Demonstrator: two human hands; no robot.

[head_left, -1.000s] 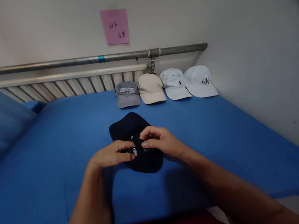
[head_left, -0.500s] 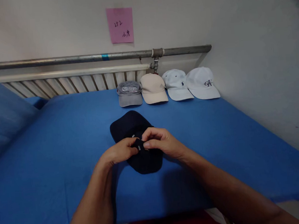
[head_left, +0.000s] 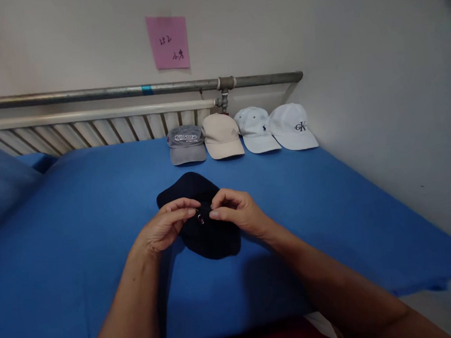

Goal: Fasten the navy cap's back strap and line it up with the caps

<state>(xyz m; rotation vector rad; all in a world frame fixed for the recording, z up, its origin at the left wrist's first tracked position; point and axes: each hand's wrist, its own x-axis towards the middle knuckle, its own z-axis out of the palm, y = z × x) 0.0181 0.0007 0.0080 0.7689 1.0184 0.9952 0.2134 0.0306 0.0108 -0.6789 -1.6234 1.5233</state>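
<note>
A dark navy fabric baseball cap [head_left: 203, 233] lies on a bed covered with a bright blue sheet [head_left: 329, 202], directly under both hands and partly hidden by them. The left hand [head_left: 163, 228] and the right hand [head_left: 237, 215] meet over the cap's middle, fingertips pinched together on a small shiny metal buckle [head_left: 201, 219] and the dark strap it sits on. Both hands are closed in a fine pinch, thumb against forefinger, and their fingertips almost touch each other. The cap's rounded edge shows beyond the fingers and below the palms.

Further away from the hands, past the fingertips, four more caps sit in a row against the far edge of the bed, each just beside the next. From the left-hand side to the right they are a grey cap with a pale script logo [head_left: 186, 143], a plain beige cap [head_left: 222, 135], a pale blue-white cap with a tiny dark emblem [head_left: 256, 130], and a white cap with dark letters on its front [head_left: 291, 126].

Behind the row runs a grey metal pipe [head_left: 87, 94] above a ribbed cream radiator [head_left: 89, 128]. Above these, a pink paper note with handwriting [head_left: 167, 42] is stuck on the pale wall. Out beyond the left hand a blue pillow [head_left: 0, 181] rests on the bed.
</note>
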